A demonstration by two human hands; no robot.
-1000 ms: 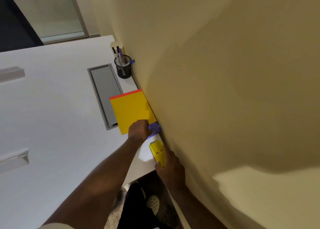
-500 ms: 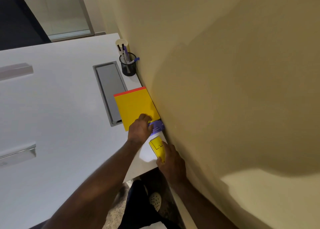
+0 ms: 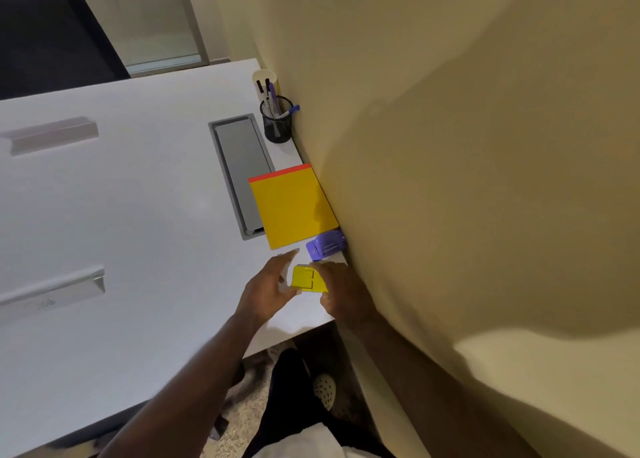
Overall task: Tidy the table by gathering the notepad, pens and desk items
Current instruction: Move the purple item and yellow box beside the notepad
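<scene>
- The right hand (image 3: 341, 293) grips a small yellow block (image 3: 308, 279) near the table's front corner, fingers curled over its right side and top edge
- The left hand (image 3: 268, 291) is spread open just to the left of the yellow block, palm turned toward it, fingertips at or very near its left edge; whether they touch it I cannot tell
- A purple stapler-like item (image 3: 325, 246) lies just beyond the block, against the beige wall (image 3: 450, 146), free of both hands
- The yellow notepad (image 3: 291, 208) with a red strip along its far edge lies flat beyond the purple item, its right edge along the wall and its left edge overlapping the grey cable tray (image 3: 239, 166) set into the white table (image 3: 121, 215)
- A black mesh pen cup (image 3: 277, 123) stands further back beside the wall, holding several pens (image 3: 272, 95); a blue-capped one leans out to the right
- A small white container (image 3: 264, 76) sits behind the cup
</scene>
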